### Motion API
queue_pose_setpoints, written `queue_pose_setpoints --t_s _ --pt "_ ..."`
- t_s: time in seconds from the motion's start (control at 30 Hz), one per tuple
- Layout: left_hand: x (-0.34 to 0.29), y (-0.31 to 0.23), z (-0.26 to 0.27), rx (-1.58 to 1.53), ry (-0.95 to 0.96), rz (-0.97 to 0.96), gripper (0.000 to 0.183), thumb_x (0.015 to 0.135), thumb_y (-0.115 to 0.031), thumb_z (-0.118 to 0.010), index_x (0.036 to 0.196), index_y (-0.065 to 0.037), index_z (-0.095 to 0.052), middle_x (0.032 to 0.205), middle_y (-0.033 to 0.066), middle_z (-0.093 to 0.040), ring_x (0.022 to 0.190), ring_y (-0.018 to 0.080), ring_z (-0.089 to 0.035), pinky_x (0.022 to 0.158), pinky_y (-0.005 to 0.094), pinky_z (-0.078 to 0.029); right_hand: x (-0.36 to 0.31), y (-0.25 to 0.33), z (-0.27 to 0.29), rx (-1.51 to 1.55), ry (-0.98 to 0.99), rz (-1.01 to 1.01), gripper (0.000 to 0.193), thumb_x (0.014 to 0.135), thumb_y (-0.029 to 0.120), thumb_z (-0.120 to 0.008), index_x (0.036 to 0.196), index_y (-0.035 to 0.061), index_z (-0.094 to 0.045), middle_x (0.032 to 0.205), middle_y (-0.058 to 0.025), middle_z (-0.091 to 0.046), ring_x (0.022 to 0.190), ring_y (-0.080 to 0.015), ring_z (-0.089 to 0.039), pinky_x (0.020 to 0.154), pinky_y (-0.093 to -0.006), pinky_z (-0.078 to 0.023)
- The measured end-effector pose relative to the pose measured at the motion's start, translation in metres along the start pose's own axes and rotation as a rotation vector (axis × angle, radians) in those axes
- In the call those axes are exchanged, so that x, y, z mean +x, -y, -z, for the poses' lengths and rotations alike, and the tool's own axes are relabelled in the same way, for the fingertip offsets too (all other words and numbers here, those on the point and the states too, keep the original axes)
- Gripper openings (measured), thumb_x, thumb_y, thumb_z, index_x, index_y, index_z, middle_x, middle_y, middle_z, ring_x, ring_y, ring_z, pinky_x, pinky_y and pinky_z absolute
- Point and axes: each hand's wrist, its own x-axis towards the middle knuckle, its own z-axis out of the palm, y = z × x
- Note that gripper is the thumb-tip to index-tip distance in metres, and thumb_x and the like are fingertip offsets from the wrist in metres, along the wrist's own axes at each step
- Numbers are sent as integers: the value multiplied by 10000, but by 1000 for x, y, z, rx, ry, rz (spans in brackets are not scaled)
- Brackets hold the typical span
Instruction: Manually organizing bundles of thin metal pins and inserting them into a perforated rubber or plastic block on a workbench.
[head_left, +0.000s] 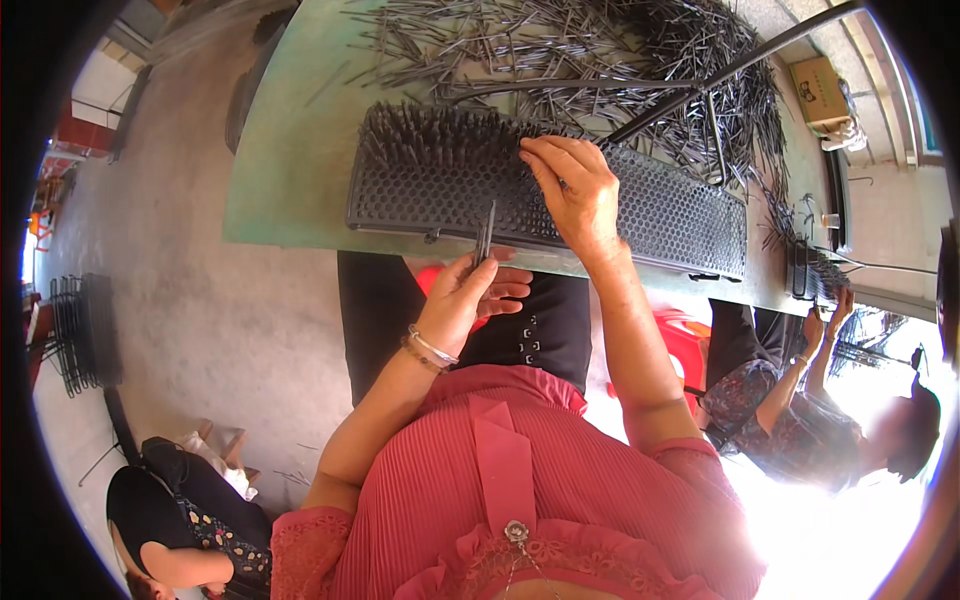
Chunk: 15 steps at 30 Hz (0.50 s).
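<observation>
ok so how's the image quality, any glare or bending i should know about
In the head view, glare whites out the lower right, below the right-side co-worker; the table edge bows; the tray, left hand and right hand look fairly clear.

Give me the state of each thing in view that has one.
Perforated tray, partly filled, right-end holes unfilled
Standing sticks, crowded in the tray's left end
Loose sticks, scattered and heaped on the table
Left hand, gripping dark sticks, some fingers loosely spread
Right hand, fingers bunched over the tray, grip unclear
Cardboard box, open or closed unclear
</observation>
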Motion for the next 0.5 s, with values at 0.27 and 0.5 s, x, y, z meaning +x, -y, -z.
queue_pose_setpoints --t_s 0.27,0.5 --pt "4 -6 -1 9 5 11 328 981 -248 -425 1181 5 -485 1004 171 -631 846 200 -641 678 299 -554 7 4 9 142 -60 -94 139 765 61 -693 898 23 -678 897 -99 -645 801 -270 -616 729 -334 -492" --pt "-3 -21 -22 114 159 -23 364 982 -273 -417 1187 19 -486 984 175 -632 767 178 -632 584 277 -545 -11 38 47 608 469 -684 251 856 169 -664 1015 -24 -642 871 -67 -656 801 -112 -596 719 -259 -482"
